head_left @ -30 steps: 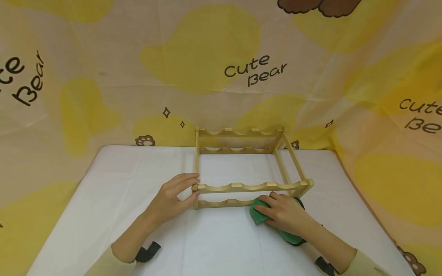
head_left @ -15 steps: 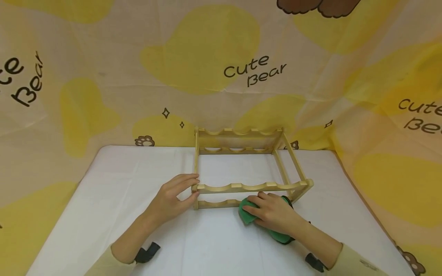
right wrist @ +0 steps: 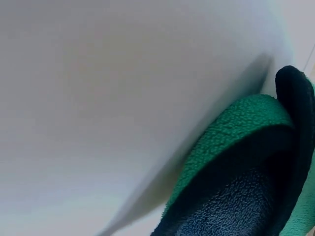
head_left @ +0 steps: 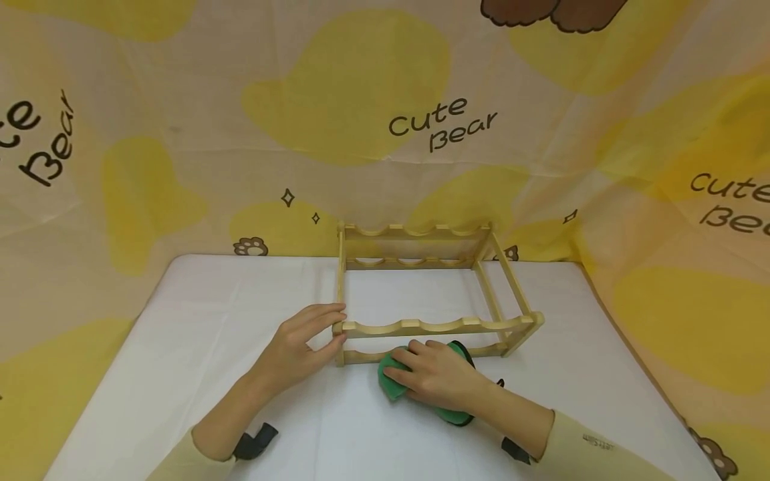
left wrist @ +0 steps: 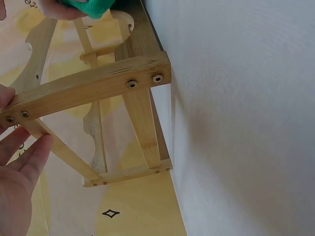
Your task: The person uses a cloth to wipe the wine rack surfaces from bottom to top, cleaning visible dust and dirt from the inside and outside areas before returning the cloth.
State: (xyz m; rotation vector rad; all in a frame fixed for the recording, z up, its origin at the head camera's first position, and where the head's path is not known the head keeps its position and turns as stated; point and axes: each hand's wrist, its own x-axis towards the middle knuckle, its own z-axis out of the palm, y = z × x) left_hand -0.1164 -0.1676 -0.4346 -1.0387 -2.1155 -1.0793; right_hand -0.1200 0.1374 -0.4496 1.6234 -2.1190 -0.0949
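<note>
A pale wooden rack (head_left: pixel 412 328) with scalloped rails stands on the white table. My left hand (head_left: pixel 301 344) holds its front left corner, thumb and fingers on either side of the end post, as the left wrist view also shows. My right hand (head_left: pixel 442 377) grips a bunched green cloth (head_left: pixel 391 384) with dark edging at the lower front rail, hiding that rail's middle. Folds of the cloth (right wrist: pixel 241 123) fill the lower right of the right wrist view, with a dark blue side showing; the right hand's fingers are out of sight there.
The white tabletop (head_left: pixel 252 321) spreads around the rack. Behind it and at the sides hangs a yellow-patterned fabric (head_left: pixel 337 87) printed with "cute Bear". Dark straps (head_left: pixel 255 441) show at both wrists.
My right hand has slid leftward with the cloth along the lower front rail, from the right end to near the middle. The left hand and rack have stayed in place.
</note>
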